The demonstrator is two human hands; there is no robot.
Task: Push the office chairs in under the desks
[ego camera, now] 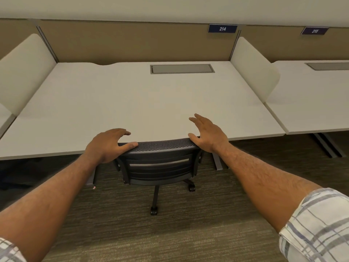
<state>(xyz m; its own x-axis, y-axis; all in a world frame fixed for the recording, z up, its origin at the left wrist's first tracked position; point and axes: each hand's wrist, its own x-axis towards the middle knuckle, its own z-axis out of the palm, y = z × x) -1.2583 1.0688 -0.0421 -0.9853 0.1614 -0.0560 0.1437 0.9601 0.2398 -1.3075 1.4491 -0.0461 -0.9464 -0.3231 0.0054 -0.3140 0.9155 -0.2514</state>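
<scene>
A black mesh-backed office chair (160,163) stands tucked against the front edge of a white desk (132,103), its seat hidden under the desktop and its castors showing on the carpet. My left hand (107,144) rests over the left top corner of the chair's backrest, thumb lying along the top rail and fingers curled over it. My right hand (205,133) is at the right top corner with fingers spread and lifted; only the heel of the palm and thumb seem to touch the rail.
White side screens (255,69) and a tan back panel with a sign reading 214 (222,28) bound the desk. A grey cable hatch (182,69) sits in the desktop. A neighbouring desk (311,103) lies to the right. Desk legs (217,161) stand beside the chair.
</scene>
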